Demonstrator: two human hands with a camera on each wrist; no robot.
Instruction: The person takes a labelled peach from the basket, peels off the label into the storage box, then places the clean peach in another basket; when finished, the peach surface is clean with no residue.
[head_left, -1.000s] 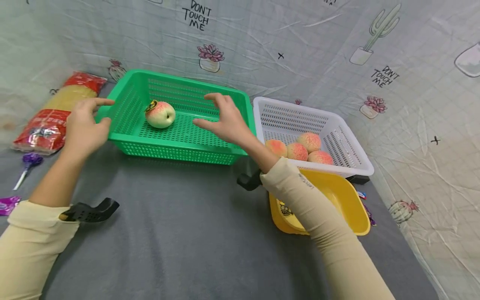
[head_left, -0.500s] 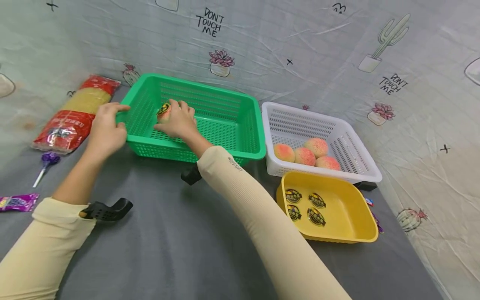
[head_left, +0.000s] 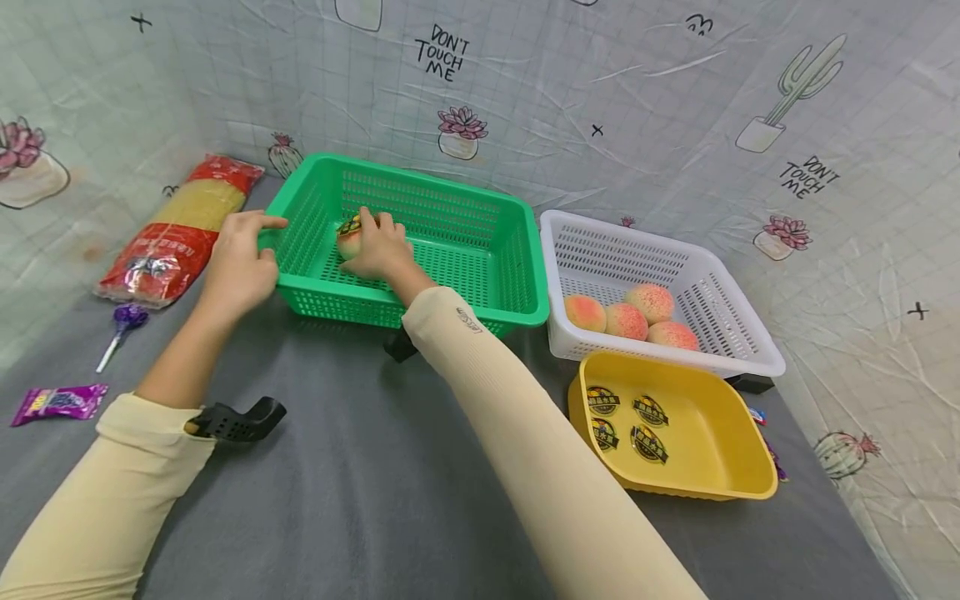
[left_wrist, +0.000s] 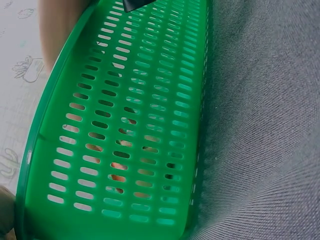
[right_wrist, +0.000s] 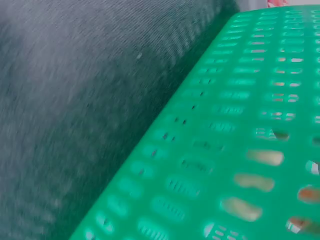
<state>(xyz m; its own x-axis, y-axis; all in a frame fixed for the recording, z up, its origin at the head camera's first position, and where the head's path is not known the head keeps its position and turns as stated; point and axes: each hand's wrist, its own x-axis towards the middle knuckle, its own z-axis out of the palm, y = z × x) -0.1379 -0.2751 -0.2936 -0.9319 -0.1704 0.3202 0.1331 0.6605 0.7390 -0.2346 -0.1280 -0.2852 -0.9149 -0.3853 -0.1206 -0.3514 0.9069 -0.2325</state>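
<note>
Inside the green basket [head_left: 341, 307], near its left end, lies a pale peach [head_left: 348, 245] with a black-and-yellow sticker on top. My right hand [head_left: 384, 250] reaches over the front rim and grips this peach, covering its right side. My left hand [head_left: 240, 262] holds the basket's left edge, thumb and forefinger on either side of the rim. In the left wrist view, the slotted green basket wall [left_wrist: 112, 135] fills the middle. The right wrist view shows the basket's outer wall [right_wrist: 220, 155], with pale and orange patches behind the slots.
To the right, a white basket [head_left: 750, 354] holds several peaches [head_left: 626, 321]. A yellow basin [head_left: 720, 433] before it holds several round stickers [head_left: 649, 443]. On the left lie a red-and-yellow bag [head_left: 180, 229], a purple lollipop [head_left: 127, 321] and a purple wrapped sweet [head_left: 62, 402].
My right hand has moved left, from above the middle of the green basket down onto the peach, and grips it. The left hand stays at the basket's edge. The view has shifted slightly left.
</note>
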